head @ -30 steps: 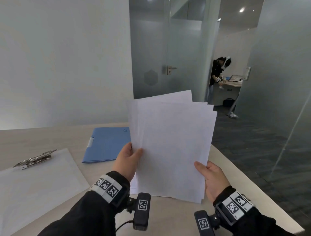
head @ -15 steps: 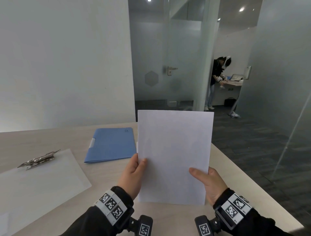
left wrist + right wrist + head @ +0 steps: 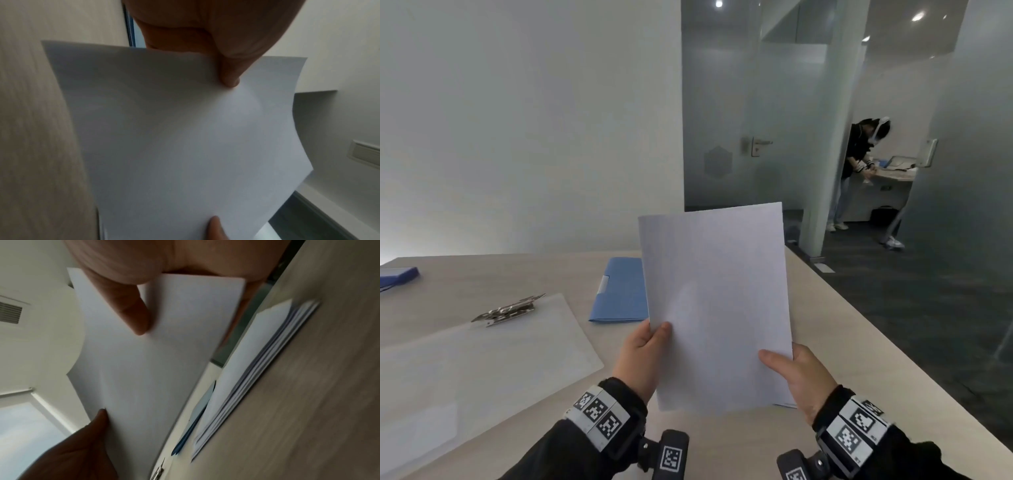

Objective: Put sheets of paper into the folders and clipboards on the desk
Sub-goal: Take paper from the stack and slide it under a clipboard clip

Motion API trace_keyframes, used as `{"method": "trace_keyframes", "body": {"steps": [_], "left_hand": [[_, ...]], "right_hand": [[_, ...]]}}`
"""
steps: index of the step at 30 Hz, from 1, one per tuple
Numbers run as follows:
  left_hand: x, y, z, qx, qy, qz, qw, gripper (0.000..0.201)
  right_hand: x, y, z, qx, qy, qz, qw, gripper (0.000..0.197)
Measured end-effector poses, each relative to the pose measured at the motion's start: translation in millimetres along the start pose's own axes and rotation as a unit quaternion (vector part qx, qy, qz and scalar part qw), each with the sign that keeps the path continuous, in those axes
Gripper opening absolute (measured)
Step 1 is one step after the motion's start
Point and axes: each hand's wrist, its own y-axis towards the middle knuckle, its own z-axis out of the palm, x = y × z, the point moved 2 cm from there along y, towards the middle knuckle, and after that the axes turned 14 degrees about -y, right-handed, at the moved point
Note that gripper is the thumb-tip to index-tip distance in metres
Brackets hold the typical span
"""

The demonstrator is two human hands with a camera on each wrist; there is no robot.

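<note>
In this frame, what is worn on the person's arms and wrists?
Both arms are in black sleeves. The left hand and right hand are bare. Each wrist carries a band of white tiles with black square-code markers and a black camera module bearing its own marker.

A squared-up bundle of plain white paper sheets [image 3: 717, 308] is held raised above the pale wooden desk [image 3: 842, 335], tilted back. Behind it a closed blue card folder [image 3: 619, 294] lies flat. To the left a clear plastic clipboard [image 3: 482, 359] is laid flat — its metal clip [image 3: 508, 310] at the far end. A loose stack of white sheets [image 3: 257, 363] rests on the desk — partly fanned.
</note>
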Motion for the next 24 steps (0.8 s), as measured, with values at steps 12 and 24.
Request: {"method": "trace_keyframes", "body": {"steps": [12, 24], "left_hand": [[-77, -4, -172, -0.132, 0.333, -0.061, 0.932, 0.036], [-83, -43, -313, -0.207, 0.514, -0.271, 0.787, 0.074]], "right_hand": [[15, 48, 109, 0.064, -0.058, 0.015, 0.996, 0.016], [40, 55, 220, 0.146, 0.004, 0.034, 0.989, 0.017]]}}
